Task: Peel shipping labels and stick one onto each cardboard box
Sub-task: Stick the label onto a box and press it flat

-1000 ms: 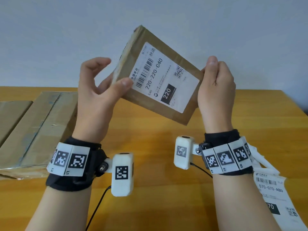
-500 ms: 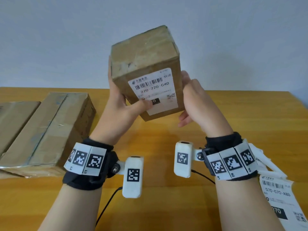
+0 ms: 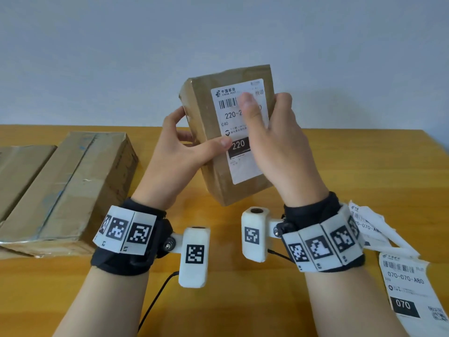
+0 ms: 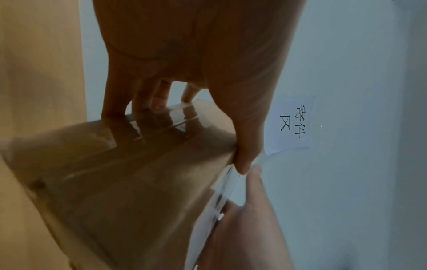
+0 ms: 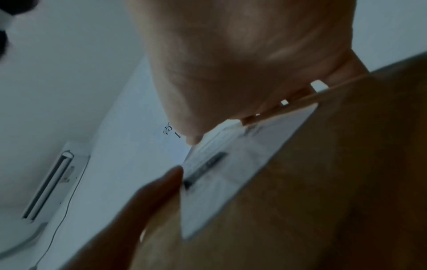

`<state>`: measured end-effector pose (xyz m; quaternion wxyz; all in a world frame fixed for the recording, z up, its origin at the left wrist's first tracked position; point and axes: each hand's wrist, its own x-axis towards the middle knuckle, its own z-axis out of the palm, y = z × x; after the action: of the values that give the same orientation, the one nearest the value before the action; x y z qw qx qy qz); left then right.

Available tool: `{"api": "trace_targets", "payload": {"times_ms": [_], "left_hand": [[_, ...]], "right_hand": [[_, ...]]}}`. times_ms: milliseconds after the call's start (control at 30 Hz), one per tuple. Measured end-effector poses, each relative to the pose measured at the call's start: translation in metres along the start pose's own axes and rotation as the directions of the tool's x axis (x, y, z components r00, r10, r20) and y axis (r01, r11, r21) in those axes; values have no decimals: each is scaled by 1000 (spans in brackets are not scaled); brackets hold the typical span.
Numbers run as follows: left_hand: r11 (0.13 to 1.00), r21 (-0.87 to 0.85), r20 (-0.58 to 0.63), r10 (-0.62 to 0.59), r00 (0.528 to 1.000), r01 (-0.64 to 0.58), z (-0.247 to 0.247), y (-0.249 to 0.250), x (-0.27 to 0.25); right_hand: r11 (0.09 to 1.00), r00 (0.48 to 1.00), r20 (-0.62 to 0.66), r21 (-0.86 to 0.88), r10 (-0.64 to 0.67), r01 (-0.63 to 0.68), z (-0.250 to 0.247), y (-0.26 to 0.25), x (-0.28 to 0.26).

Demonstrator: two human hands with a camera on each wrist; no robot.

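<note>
A small cardboard box (image 3: 206, 122) is held upright in the air above the table, between both hands. A white "220" shipping label (image 3: 245, 166) is stuck on the face turned towards me. My left hand (image 3: 184, 154) grips the box's left side, its thumb lying across the label near the black "220" block. My right hand (image 3: 279, 147) grips the right edge, its thumb pressed on the label's upper part by the barcode. The left wrist view has the box (image 4: 115, 182) under the left fingers (image 4: 143, 102). The label (image 5: 231, 173) is blurred in the right wrist view.
Two larger plain cardboard boxes (image 3: 70, 188) (image 3: 19, 171) lie at the table's left. A loose "070" label (image 3: 408, 288) and crumpled backing paper (image 3: 369, 220) lie at the right, near the table (image 3: 364, 166) edge. A thin cable (image 3: 155, 300) runs below the left wrist.
The box was turned from a tilt to upright and lowered, its label face swinging towards me. My right thumb came onto the label's top. My left thumb stayed on the label.
</note>
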<state>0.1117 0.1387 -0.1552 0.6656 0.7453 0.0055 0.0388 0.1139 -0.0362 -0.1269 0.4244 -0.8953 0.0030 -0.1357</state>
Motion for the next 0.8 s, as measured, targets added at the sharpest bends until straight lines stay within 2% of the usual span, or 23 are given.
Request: {"api": "trace_targets", "payload": {"times_ms": [133, 267, 500, 700, 800], "left_hand": [[1000, -8, -20, -7, 1000, 7, 1, 4, -3], [997, -75, 13, -2, 1000, 3, 0, 8, -5], [998, -58, 33, 30, 999, -28, 2, 13, -10], [997, -35, 21, 70, 997, -69, 0, 18, -12], [996, -47, 10, 71, 997, -70, 0, 17, -11]], "right_hand": [[991, 990, -124, -126, -67, 51, 9, 0, -3], [978, 950, -267, -174, -159, 115, 2, -3, -3], [973, 903, -370, -154, -219, 172, -6, 8, 3], [965, 817, -513, -124, -262, 232, -11, 12, 7], [966, 799, -543, -123, -257, 227, -11, 14, 9]]}}
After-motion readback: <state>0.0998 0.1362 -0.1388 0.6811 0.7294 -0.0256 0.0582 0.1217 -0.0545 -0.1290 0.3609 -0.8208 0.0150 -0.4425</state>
